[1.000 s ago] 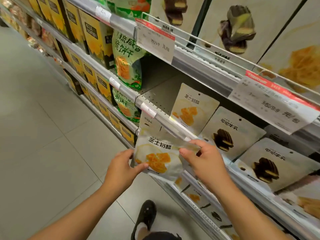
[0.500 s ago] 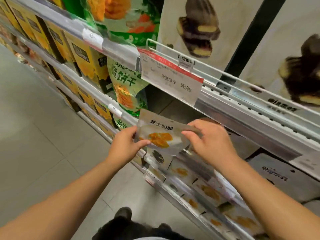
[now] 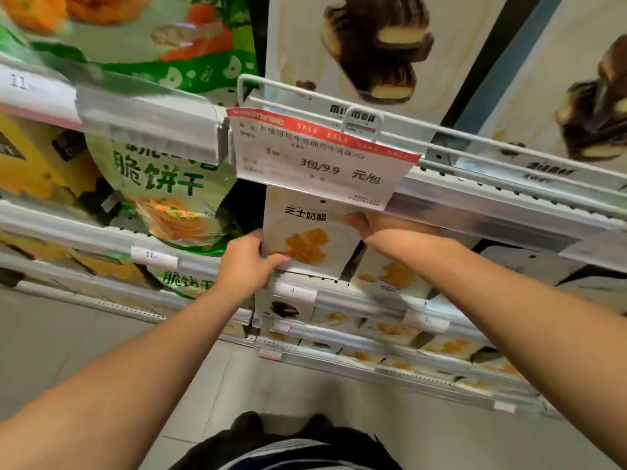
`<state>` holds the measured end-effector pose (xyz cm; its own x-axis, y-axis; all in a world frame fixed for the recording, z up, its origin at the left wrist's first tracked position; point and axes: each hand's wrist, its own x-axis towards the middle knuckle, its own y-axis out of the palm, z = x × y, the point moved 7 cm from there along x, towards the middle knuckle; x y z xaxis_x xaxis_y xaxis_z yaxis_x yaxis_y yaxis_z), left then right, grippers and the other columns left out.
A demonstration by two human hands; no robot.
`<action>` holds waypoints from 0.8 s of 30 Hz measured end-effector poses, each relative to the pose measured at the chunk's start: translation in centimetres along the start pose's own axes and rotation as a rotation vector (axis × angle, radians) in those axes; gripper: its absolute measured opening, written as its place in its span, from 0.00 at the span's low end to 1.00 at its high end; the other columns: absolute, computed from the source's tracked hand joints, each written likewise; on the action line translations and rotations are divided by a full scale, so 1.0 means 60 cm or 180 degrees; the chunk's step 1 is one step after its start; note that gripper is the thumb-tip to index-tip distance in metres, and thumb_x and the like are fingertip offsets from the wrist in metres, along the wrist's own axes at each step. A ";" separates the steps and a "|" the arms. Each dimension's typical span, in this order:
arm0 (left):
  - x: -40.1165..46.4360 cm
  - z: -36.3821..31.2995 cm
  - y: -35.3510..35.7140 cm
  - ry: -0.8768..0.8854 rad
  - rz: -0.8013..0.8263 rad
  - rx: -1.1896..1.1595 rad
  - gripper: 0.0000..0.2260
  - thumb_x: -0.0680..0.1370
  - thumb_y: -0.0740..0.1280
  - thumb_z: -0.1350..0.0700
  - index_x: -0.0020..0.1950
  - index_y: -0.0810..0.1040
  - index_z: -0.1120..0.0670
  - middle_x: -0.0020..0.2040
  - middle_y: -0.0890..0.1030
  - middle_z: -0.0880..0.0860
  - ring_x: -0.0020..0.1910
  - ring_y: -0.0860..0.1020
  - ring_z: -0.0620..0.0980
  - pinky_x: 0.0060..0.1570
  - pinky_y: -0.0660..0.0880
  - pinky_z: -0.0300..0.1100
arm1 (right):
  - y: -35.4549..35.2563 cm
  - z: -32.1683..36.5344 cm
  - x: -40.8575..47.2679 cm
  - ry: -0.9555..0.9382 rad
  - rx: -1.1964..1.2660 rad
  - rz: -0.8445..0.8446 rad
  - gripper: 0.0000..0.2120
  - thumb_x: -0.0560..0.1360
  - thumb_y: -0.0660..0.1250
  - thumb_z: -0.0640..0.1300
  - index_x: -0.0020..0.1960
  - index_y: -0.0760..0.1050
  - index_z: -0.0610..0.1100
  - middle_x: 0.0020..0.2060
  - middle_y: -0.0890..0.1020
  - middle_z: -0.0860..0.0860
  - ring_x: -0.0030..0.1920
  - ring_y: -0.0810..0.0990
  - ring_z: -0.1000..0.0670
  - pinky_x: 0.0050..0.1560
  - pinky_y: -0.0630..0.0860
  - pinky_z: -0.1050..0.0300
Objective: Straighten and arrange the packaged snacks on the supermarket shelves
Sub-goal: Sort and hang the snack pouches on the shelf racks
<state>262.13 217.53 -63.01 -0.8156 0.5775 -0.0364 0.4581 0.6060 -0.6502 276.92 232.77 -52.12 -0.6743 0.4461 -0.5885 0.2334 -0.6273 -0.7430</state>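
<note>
1. Under the red-and-white sale tag, a pale flat snack pouch printed with orange cheese pieces stands upright at the shelf front.
2. Left hand pinches its lower left edge; right hand grips its upper right corner.
3. Beside it leans a matching pouch; a green cracker bag stands left.
4. Best practice, likely: seat the base squarely behind the shelf rail, print facing outward, before letting go.

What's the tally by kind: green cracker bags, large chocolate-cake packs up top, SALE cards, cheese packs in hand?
Green cracker bags: 3
Large chocolate-cake packs: 2
SALE card: 1
Cheese pack, gripped by left hand and right hand: 1
Total: 7
</note>
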 end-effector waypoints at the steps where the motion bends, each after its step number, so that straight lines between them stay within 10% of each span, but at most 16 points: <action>1: 0.002 0.003 0.006 0.0000 0.0076 -0.0001 0.18 0.69 0.77 0.47 0.56 0.80 0.50 0.47 0.84 0.48 0.36 0.72 0.39 0.35 0.69 0.36 | -0.004 0.000 -0.003 -0.0044 0.0046 -0.0163 0.19 0.84 0.50 0.50 0.69 0.69 0.44 0.66 0.74 0.45 0.66 0.71 0.43 0.63 0.66 0.53; 5: 0.004 0.016 0.014 -0.0045 0.0236 0.0117 0.19 0.69 0.76 0.45 0.57 0.80 0.50 0.46 0.84 0.49 0.39 0.76 0.45 0.39 0.72 0.39 | -0.038 0.008 -0.011 -0.0504 -0.0423 -0.1412 0.09 0.81 0.55 0.55 0.50 0.70 0.53 0.51 0.77 0.53 0.52 0.73 0.49 0.53 0.68 0.55; 14: 0.001 0.027 0.019 -0.0175 0.0409 0.0096 0.17 0.71 0.75 0.46 0.57 0.80 0.50 0.42 0.81 0.47 0.39 0.77 0.44 0.40 0.72 0.39 | -0.014 -0.002 -0.004 -0.0032 -0.0348 -0.0941 0.19 0.82 0.53 0.56 0.58 0.74 0.43 0.54 0.79 0.44 0.52 0.76 0.52 0.46 0.72 0.54; 18: 0.001 0.025 0.022 -0.0248 0.0571 0.0256 0.18 0.72 0.74 0.45 0.57 0.79 0.53 0.46 0.83 0.50 0.43 0.78 0.49 0.42 0.75 0.42 | -0.025 0.013 -0.017 -0.0110 -0.0916 -0.1356 0.17 0.81 0.53 0.58 0.55 0.72 0.48 0.42 0.77 0.47 0.33 0.72 0.51 0.35 0.67 0.57; 24: -0.010 0.012 0.010 -0.0160 0.0618 0.0237 0.21 0.73 0.74 0.49 0.62 0.75 0.54 0.52 0.82 0.54 0.49 0.79 0.54 0.49 0.77 0.48 | -0.023 0.012 -0.017 0.0092 -0.0939 -0.1220 0.19 0.81 0.52 0.59 0.57 0.72 0.47 0.46 0.80 0.45 0.31 0.69 0.50 0.30 0.63 0.59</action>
<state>262.63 217.14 -63.90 -0.7320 0.6504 -0.2030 0.5825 0.4428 -0.6817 276.79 232.72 -50.23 -0.7319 0.6298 -0.2602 0.1635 -0.2085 -0.9643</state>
